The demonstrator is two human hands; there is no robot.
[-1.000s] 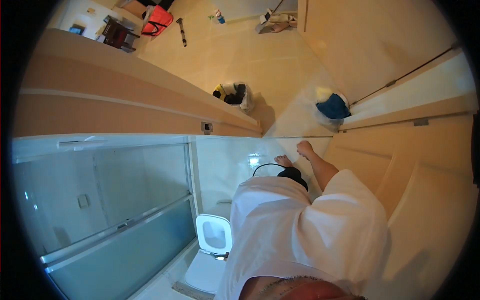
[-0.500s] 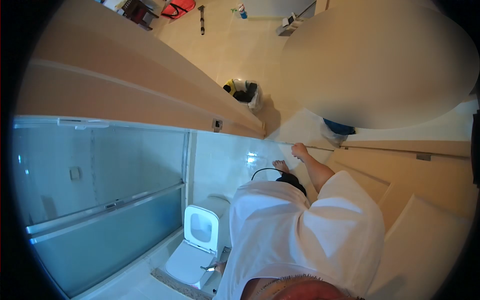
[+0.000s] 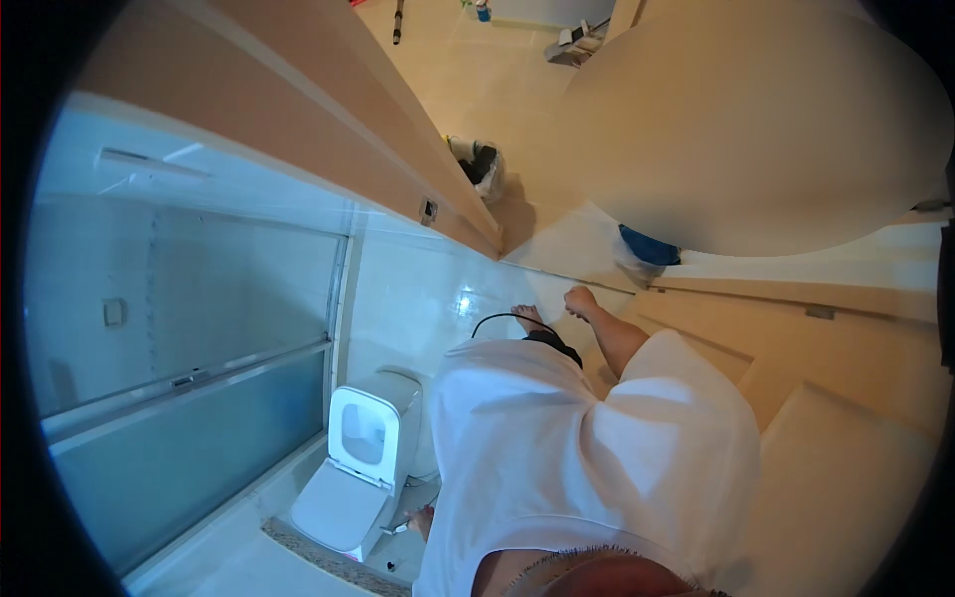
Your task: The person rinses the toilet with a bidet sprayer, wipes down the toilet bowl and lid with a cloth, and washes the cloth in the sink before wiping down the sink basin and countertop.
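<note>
My right hand is stretched forward with the fingers curled shut, beside the edge of a wooden door and above the white tiled floor. Nothing shows in its grip. Only a small part of my left hand peeks out past my white shirt, low down next to the toilet, whose lid stands open. Whether that hand holds anything is hidden. My bare foot and a black cable loop lie just in front of the shirt.
A frosted glass shower screen fills the left. A wooden door frame runs diagonally. Beyond it stand a bagged bin and a bag with blue contents. A blurred patch covers the upper right.
The view has swung so the toilet and shower screen sit further left and the hallway floor slides out of view at the top. My right hand stays extended and curled.
</note>
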